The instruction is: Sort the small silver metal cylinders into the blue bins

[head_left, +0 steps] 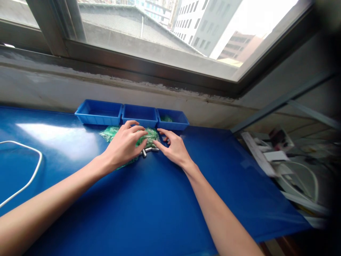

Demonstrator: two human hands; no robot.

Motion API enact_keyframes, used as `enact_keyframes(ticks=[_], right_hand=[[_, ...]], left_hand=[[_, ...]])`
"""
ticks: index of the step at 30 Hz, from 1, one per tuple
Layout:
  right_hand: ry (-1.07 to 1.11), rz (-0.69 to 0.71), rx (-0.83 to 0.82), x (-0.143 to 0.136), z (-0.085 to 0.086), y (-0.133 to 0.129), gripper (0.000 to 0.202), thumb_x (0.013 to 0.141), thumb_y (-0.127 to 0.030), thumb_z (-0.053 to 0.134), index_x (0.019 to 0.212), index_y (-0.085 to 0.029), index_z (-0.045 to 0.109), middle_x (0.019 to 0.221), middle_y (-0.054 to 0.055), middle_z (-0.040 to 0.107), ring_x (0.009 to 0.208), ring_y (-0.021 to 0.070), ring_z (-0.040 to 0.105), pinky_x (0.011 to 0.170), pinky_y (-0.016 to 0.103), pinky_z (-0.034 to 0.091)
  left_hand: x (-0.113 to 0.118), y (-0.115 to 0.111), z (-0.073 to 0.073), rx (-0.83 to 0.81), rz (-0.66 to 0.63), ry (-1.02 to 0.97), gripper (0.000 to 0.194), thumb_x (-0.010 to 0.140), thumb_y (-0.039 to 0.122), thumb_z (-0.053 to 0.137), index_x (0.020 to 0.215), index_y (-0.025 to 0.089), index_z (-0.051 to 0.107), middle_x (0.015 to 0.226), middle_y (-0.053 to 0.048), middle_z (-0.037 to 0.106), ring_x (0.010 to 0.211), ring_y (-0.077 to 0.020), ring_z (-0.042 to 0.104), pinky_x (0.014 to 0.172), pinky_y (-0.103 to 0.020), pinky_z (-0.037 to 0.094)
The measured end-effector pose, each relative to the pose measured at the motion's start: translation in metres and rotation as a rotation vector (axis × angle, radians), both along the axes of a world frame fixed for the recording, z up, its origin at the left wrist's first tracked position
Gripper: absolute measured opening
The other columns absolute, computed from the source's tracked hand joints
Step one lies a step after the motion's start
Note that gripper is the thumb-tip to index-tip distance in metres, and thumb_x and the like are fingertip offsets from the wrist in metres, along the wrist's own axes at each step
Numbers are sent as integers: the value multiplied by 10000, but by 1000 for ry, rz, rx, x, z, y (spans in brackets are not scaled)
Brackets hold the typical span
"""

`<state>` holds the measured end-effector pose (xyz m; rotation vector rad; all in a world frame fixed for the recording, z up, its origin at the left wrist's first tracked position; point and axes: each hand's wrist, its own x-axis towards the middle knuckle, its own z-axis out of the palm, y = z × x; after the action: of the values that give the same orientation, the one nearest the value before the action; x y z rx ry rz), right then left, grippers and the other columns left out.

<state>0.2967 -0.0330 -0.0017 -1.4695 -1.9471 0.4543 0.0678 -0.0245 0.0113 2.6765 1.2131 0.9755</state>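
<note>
A crinkled green plastic bag (151, 135) lies on the blue tabletop, in front of the bins. Several small grey-and-black bar-shaped pieces (144, 153) lie at its near edge; their exact kind is too small to make out. My left hand (128, 140) is over the bag with its fingers apart and curved, hiding part of it. On the bag's right side, my right hand (172, 144) has its thumb and fingers spread, close to the small pieces. Neither hand visibly grips anything.
Three joined blue bins (140, 113) stand along the wall; the right one holds something green. A white cable (37, 167) curves over the table's left part. Beyond the right table edge is a shelf with boxes and cables (279, 153). A window frame (149, 71) runs above.
</note>
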Motion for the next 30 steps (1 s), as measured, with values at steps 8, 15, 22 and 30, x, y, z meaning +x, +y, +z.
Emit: enact_keyframes(ticks=[8, 15, 22, 30], right_hand=[[96, 28, -25, -1, -7, 4, 293, 893, -361, 712, 1152, -227, 746, 1116, 65, 776, 833, 188, 679, 766, 327, 524], [166, -13, -67, -3, -4, 3, 188, 874, -309, 679, 1014, -226, 773, 969, 37, 804, 821, 192, 714, 758, 324, 527], [221, -13, -88, -2, -3, 4, 214, 866, -347, 686, 1019, -224, 770, 944, 42, 796, 796, 199, 704, 741, 333, 530], [256, 62, -16, 0, 6, 0, 367, 818, -412, 763, 1143, -242, 760, 1055, 55, 692, 824, 177, 616, 721, 309, 492]], left_hand=[[-2, 2, -4, -11, 6, 82, 279, 960, 307, 627, 1151, 156, 764, 1237, -137, 736, 1281, -365, 535, 1056, -541, 510], [-5, 3, 0, -20, -39, 174, 403, 929, 388, 684, 1259, 161, 719, 1273, -148, 726, 1201, -350, 594, 979, -501, 521], [-3, 3, 1, 30, -85, 47, 261, 1027, 273, 535, 1074, 205, 783, 1142, -101, 784, 1159, -294, 635, 947, -428, 499], [3, 0, 20, -404, 9, -469, 438, 960, 521, 623, 804, 140, 772, 791, -54, 773, 734, -179, 676, 681, -254, 500]])
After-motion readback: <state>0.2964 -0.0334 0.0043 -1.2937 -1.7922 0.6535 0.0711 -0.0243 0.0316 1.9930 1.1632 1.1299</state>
